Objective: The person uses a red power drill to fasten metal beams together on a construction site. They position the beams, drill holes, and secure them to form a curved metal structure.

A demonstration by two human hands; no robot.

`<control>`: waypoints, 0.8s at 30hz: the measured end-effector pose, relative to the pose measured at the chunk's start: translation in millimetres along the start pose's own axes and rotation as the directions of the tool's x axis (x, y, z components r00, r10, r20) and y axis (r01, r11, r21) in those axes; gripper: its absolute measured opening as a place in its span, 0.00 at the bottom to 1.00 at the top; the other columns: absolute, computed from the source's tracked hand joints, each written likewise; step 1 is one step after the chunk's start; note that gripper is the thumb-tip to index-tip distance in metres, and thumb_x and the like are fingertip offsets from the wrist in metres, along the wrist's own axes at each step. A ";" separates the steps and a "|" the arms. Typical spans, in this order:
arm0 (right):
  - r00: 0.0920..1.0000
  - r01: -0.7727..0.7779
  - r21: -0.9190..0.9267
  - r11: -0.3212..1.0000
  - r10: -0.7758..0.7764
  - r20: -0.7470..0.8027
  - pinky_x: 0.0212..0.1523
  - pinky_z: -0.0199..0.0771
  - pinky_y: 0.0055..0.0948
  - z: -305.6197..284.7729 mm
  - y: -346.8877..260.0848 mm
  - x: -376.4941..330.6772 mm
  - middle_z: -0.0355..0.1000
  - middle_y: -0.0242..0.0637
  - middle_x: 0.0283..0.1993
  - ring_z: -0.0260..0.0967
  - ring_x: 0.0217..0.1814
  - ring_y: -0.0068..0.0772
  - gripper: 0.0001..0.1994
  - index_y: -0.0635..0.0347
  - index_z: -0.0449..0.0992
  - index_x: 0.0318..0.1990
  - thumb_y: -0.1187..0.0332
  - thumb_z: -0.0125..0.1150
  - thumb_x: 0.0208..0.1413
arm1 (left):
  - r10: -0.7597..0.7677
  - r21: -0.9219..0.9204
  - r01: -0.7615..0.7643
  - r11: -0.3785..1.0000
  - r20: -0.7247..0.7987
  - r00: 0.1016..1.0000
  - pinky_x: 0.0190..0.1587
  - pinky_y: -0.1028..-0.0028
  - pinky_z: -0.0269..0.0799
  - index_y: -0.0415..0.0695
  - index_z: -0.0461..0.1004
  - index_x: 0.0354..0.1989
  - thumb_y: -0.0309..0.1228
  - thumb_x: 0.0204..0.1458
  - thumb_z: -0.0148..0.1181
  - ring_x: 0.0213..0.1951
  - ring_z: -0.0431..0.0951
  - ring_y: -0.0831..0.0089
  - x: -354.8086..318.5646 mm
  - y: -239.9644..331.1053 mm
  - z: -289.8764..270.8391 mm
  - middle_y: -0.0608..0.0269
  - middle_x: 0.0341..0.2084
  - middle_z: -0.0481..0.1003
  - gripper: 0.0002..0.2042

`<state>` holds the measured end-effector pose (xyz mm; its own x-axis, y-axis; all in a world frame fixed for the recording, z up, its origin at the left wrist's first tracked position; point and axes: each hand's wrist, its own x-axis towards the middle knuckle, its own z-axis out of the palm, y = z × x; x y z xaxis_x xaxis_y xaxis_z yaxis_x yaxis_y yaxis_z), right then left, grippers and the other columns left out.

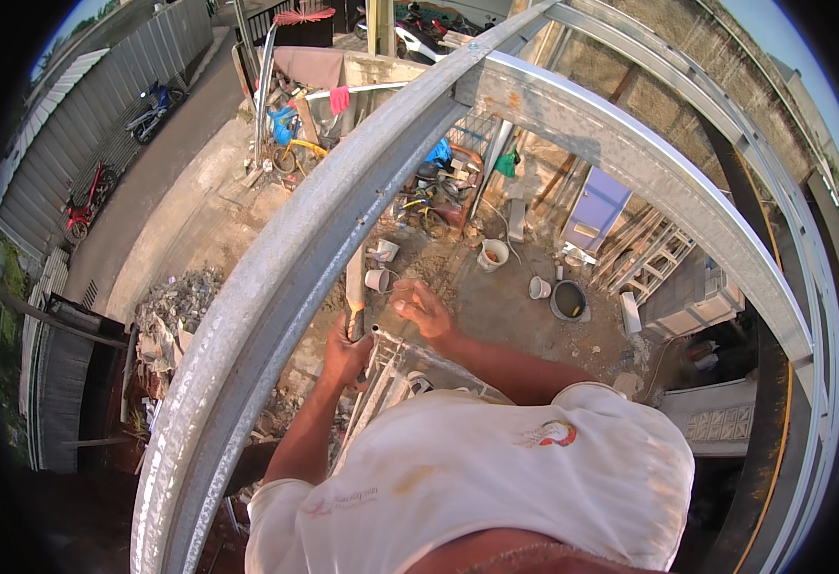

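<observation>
- Tool (355, 277), pale-shafted with a dark grip, is seen in the head view in the left hand (345, 354), whose fingers are wrapped around the grip.
- Its long axis is pointed forward, away from the body; its far end is seen at the near edge of the metal beam (314, 230), though contact cannot be told.
- The right hand (421, 311) is held apart, to the tool's right, fingers loosely spread, nothing seen gripped.

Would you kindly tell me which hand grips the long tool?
The left hand, closed around the long tool; the right hand is apart from it, open.
</observation>
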<state>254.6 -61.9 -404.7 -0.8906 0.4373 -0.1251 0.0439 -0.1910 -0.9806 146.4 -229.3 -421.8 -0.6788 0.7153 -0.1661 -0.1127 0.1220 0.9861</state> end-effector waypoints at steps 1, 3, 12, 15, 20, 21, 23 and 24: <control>1.000 0.011 0.049 0.999 -0.012 0.021 0.57 0.64 0.31 7.4 3.5 -5.1 0.68 0.35 0.49 0.64 0.54 0.26 0.24 0.59 0.62 0.62 0.65 0.58 0.60 | -0.053 -0.012 0.054 0.998 0.058 0.997 0.17 0.76 0.64 0.42 0.67 0.51 0.21 0.50 0.59 0.15 0.67 0.81 -0.2 -1.4 7.9 0.71 0.20 0.69 0.18; 0.997 0.032 0.147 0.989 -0.041 0.062 0.54 0.66 0.29 21.7 8.1 -11.1 0.69 0.33 0.46 0.66 0.51 0.24 0.22 0.59 0.64 0.60 0.65 0.59 0.60 | -0.033 -0.003 0.034 0.999 0.104 0.994 0.20 0.72 0.68 0.41 0.67 0.51 0.22 0.50 0.60 0.18 0.71 0.76 4.3 -12.2 26.9 0.68 0.23 0.73 0.19; 0.895 0.216 0.027 0.976 -0.187 -0.406 0.38 0.70 0.31 7.6 15.0 4.7 0.64 0.32 0.34 0.65 0.33 0.24 0.13 0.60 0.64 0.49 0.74 0.56 0.57 | 0.284 0.516 -0.286 0.807 0.086 0.955 0.38 0.60 0.75 0.39 0.66 0.52 0.28 0.45 0.68 0.37 0.80 0.52 5.4 -10.8 79.7 0.47 0.36 0.77 0.25; 0.914 0.281 0.286 0.916 -0.165 -0.370 0.30 0.70 0.28 -12.3 -1.6 -1.2 0.65 0.32 0.31 0.64 0.27 0.21 0.12 0.58 0.64 0.48 0.74 0.56 0.58 | 0.310 0.479 -0.439 0.761 0.326 0.893 0.47 0.62 0.74 0.41 0.65 0.55 0.32 0.45 0.71 0.50 0.77 0.57 11.6 2.3 62.4 0.50 0.47 0.73 0.29; 0.816 0.445 0.094 0.890 -0.360 -0.452 0.20 0.68 0.24 -42.5 -36.5 -16.9 0.67 0.31 0.28 0.64 0.20 0.19 0.11 0.60 0.64 0.44 0.70 0.60 0.59 | 0.560 -0.080 -0.555 0.828 0.145 0.816 0.63 0.55 0.62 0.46 0.64 0.61 0.46 0.47 0.69 0.63 0.64 0.57 39.9 89.3 -0.1 0.52 0.61 0.63 0.34; 0.797 0.464 0.058 0.884 -0.388 -0.462 0.19 0.67 0.24 -45.4 -36.2 -14.5 0.68 0.31 0.27 0.63 0.19 0.19 0.12 0.60 0.64 0.43 0.69 0.61 0.60 | 0.581 -0.257 -0.548 0.796 0.070 0.811 0.65 0.54 0.58 0.47 0.62 0.63 0.49 0.49 0.65 0.64 0.63 0.56 53.2 99.7 -21.4 0.51 0.63 0.62 0.35; 0.787 0.468 0.048 0.882 -0.391 -0.478 0.19 0.66 0.23 -42.5 -38.9 -9.0 0.67 0.30 0.27 0.63 0.19 0.18 0.11 0.60 0.64 0.43 0.69 0.60 0.60 | 0.659 -0.378 -0.661 0.648 -0.157 0.736 0.68 0.50 0.52 0.49 0.60 0.66 0.54 0.53 0.57 0.67 0.59 0.53 83.8 122.2 -60.6 0.48 0.66 0.59 0.35; 0.776 0.468 0.033 0.883 -0.393 -0.493 0.20 0.66 0.22 -44.2 -39.8 -8.1 0.67 0.29 0.26 0.62 0.18 0.17 0.11 0.60 0.64 0.44 0.69 0.60 0.60 | 0.694 -0.426 -0.694 0.581 -0.187 0.696 0.68 0.50 0.52 0.49 0.60 0.66 0.57 0.55 0.52 0.68 0.58 0.53 90.9 141.7 -65.7 0.47 0.66 0.59 0.35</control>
<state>280.1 -19.0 -371.3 -0.4857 0.8476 0.2138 -0.3928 0.0069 -0.9196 20.9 -192.2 -297.0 -0.6862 0.4534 0.5688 0.0965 -0.7183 0.6890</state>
